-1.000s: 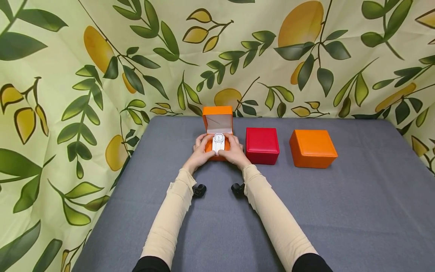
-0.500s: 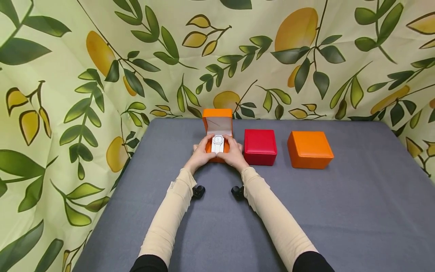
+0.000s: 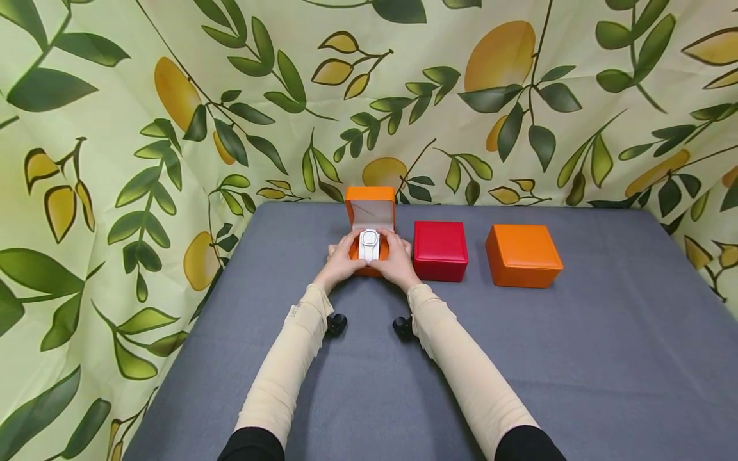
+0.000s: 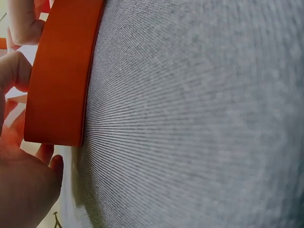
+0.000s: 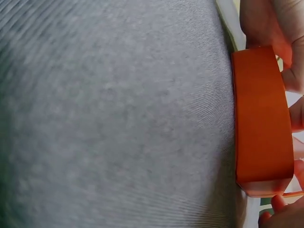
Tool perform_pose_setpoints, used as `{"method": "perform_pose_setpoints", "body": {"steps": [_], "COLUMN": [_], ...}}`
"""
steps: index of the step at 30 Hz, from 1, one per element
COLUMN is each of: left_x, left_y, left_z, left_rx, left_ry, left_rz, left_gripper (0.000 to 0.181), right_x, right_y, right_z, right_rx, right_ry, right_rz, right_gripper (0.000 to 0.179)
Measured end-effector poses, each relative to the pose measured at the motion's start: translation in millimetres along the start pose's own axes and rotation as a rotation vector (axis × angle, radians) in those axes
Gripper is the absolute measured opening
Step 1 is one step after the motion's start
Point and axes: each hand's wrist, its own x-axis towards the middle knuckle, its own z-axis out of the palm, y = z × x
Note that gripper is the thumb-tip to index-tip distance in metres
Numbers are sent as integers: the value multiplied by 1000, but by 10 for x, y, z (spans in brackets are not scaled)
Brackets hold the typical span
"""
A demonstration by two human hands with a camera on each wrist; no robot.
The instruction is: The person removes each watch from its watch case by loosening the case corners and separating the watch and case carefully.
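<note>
"Where did we see the white wristwatch (image 3: 369,247)?"
"In or just above the open orange box (image 4: 59,80); we couldn't tell which. The left hand (image 3: 341,259) and right hand (image 3: 398,259) gripped it from both sides."

place: screened-off work corner, room type unclear | leaf-print drape (image 3: 340,109) | grey cloth-covered table (image 3: 369,390)

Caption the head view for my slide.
Left hand and right hand hold a white wristwatch at an open orange box.
</note>
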Motion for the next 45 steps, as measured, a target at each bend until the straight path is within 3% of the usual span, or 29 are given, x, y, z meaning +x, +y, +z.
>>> {"method": "perform_pose_setpoints", "body": {"steps": [8, 12, 23, 31, 38, 45], "left_x": [-29, -46, -58, -65, -136, -140], "left_y": [-1, 39, 101, 96, 97, 160], "left_z": [-28, -18, 81, 118, 141, 167], "left_rx": [-75, -59, -48, -26, -15, -70], "left_ry": [-12, 13, 106, 188, 222, 251], "left_rz": [-16, 3, 88, 250, 292, 408], "left_gripper": [75, 77, 80, 75, 74, 70], "right_x": [1, 2, -66, -103, -158, -170], "right_y": [-46, -72, -107, -109, -131, -123], "right_z": [-8, -12, 46, 83, 119, 123], "right_rx": [-27, -84, -165, -182, -142, -99], "right_ry": [8, 19, 172, 244, 246, 295], "right_rz": [-19, -36, -117, -182, -186, -217], "right_gripper": [71, 71, 66, 64, 65, 69]}}
